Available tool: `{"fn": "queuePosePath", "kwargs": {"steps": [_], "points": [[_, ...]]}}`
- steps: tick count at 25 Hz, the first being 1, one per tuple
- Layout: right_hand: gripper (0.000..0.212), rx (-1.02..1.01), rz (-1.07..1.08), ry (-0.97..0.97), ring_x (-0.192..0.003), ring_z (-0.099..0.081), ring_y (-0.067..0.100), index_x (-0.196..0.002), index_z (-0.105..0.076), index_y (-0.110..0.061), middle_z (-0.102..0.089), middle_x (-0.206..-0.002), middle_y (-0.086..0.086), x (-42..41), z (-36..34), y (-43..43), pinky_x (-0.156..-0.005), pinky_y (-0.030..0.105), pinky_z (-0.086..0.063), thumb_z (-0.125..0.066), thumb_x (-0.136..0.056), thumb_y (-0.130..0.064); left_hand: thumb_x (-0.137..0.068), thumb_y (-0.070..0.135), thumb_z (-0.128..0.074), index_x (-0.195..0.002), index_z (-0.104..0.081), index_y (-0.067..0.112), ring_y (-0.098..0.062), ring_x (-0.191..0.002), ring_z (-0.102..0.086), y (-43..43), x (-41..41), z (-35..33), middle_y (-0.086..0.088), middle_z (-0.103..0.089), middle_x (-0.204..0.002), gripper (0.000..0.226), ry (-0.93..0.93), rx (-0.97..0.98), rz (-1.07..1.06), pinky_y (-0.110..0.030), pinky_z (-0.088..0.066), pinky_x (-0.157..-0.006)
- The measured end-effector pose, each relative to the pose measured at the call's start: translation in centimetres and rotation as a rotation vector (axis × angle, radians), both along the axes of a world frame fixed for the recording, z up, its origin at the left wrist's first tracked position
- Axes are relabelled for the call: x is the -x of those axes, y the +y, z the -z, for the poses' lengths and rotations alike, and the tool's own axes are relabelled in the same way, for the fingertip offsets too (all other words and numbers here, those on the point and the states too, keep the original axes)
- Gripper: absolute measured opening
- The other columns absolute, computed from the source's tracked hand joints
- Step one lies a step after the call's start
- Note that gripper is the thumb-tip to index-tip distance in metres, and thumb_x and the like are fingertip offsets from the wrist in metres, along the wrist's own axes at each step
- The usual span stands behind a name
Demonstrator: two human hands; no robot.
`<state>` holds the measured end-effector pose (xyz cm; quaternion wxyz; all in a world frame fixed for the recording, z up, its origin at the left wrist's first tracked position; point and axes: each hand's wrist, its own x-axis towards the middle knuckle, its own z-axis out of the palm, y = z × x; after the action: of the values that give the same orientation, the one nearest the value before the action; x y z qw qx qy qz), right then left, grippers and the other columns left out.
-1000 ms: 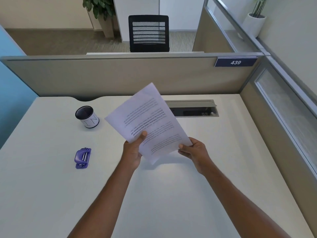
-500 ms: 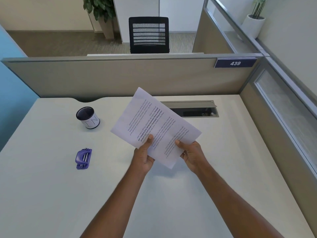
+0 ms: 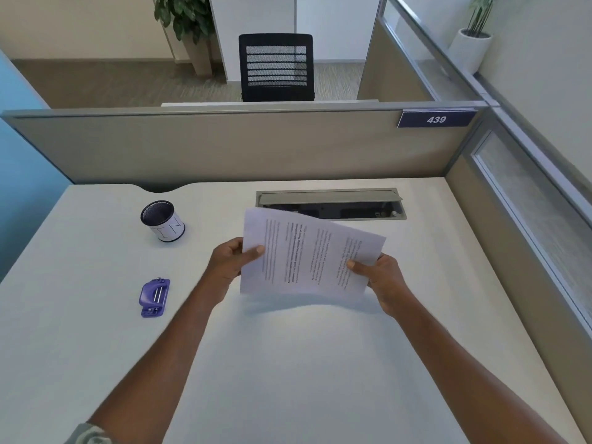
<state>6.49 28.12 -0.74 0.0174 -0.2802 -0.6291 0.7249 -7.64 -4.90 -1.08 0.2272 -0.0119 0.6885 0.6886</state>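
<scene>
A white printed sheet of paper (image 3: 307, 257) is held above the middle of the white desk (image 3: 288, 363), its text lines running sideways. My left hand (image 3: 229, 262) pinches its left edge, thumb on top. My right hand (image 3: 381, 277) pinches its right edge near the lower corner, thumb on the printed side. The fingers under the sheet are hidden. I cannot tell whether it is one sheet or a thin stack.
A purple hole punch (image 3: 154, 297) lies at the left of the desk. A mesh pen cup (image 3: 162, 221) stands behind it. An open cable tray (image 3: 331, 205) is set into the desk's back. Beige partitions (image 3: 224, 145) enclose the back and right.
The paper has turned clockwise from a diagonal tilt to lie nearly level. My left hand shifted to its left edge, and both hands spread further apart.
</scene>
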Motion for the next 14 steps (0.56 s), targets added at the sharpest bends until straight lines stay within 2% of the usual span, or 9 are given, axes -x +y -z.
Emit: {"fn": "queuePosePath", "kwargs": {"steps": [2,3,6,8,12,14], "points": [[0.022,-0.068,-0.049,0.02,-0.092,-0.083,0.024,-0.108,-0.081,-0.02,-0.087,-0.103,-0.002,0.2,-0.2,-0.2,-0.076,0.032,-0.069,-0.083,-0.093,-0.004,-0.063,0.056,-0.103,-0.115,-0.085,0.027,-0.028,-0.108,-0.083,0.5,-0.3,0.1,-0.004,-0.086,-0.117,0.062,0.023,0.044,0.08,-0.041,-0.067,-0.088],[0.021,-0.092,-0.063,0.033,-0.089,-0.083,0.022,-0.107,-0.082,-0.02,-0.087,-0.101,-0.004,0.2,-0.2,-0.3,-0.075,0.029,-0.069,-0.082,-0.094,-0.004,-0.063,0.053,-0.104,-0.114,-0.086,0.027,-0.026,-0.106,-0.084,0.9,-0.5,0.3,-0.004,-0.086,-0.116,0.06,0.041,0.036,0.064,-0.039,-0.068,-0.087],[0.023,-0.12,-0.065,0.057,-0.088,-0.083,0.011,-0.106,-0.082,-0.025,-0.086,-0.097,-0.012,0.0,0.4,-0.8,-0.072,0.022,-0.066,-0.081,-0.095,-0.004,-0.077,0.03,-0.099,-0.107,-0.088,0.031,-0.017,-0.097,-0.085,2.0,-1.6,1.1,0.001,-0.087,-0.11,0.031,0.137,-0.014,-0.057,-0.025,-0.066,-0.077],[0.026,-0.128,-0.052,0.056,-0.088,-0.082,0.007,-0.106,-0.082,-0.027,-0.086,-0.096,-0.014,-0.1,1.2,-1.1,-0.073,0.021,-0.066,-0.081,-0.095,-0.003,-0.085,0.018,-0.094,-0.102,-0.089,0.036,-0.012,-0.094,-0.085,2.6,-2.5,1.7,0.006,-0.088,-0.106,0.025,0.168,-0.007,-0.096,-0.019,-0.064,-0.075],[0.03,-0.085,-0.021,0.007,-0.091,-0.081,0.011,-0.112,-0.083,-0.017,-0.087,-0.099,-0.009,-0.8,3.4,-1.5,-0.08,0.022,-0.064,-0.083,-0.091,0.004,-0.086,0.018,-0.094,-0.099,-0.089,0.042,-0.012,-0.097,-0.084,3.0,-4.2,2.9,0.008,-0.088,-0.106,0.028,0.12,0.035,-0.118,-0.022,-0.065,-0.077],[0.031,-0.078,-0.02,-0.008,-0.092,-0.081,0.009,-0.112,-0.083,-0.015,-0.087,-0.1,-0.009,-1.0,4.1,-1.6,-0.077,0.02,-0.063,-0.083,-0.089,0.006,-0.086,0.021,-0.094,-0.102,-0.088,0.044,-0.012,-0.1,-0.084,2.9,-4.7,3.3,0.009,-0.087,-0.108,0.028,0.134,0.052,-0.11,-0.024,-0.066,-0.079]]}}
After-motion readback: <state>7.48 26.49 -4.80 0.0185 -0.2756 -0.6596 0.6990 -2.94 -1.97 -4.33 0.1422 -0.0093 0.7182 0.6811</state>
